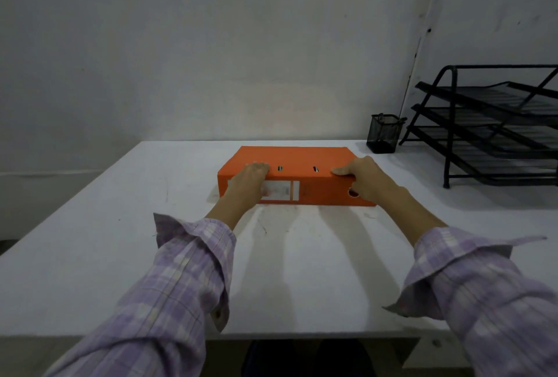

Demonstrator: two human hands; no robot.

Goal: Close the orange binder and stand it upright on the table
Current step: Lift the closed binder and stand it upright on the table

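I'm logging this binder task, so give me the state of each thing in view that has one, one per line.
orange binder: closed, lying flat on the table, spine toward the person
left hand: gripping the binder's left spine end
right hand: gripping the binder's right spine end
pen cup: upright, contents cannot be told
tiered tray rack: standing, nothing visible in its trays

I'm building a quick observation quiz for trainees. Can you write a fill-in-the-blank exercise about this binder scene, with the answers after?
1. The orange binder lies ____ on the white table, not upright.
2. Its cover is already ____.
3. The left hand partly covers the white ____ on the spine.
4. The black mesh pen cup stands to the ____ of the black tray rack.

Missing words: flat; closed; label; left
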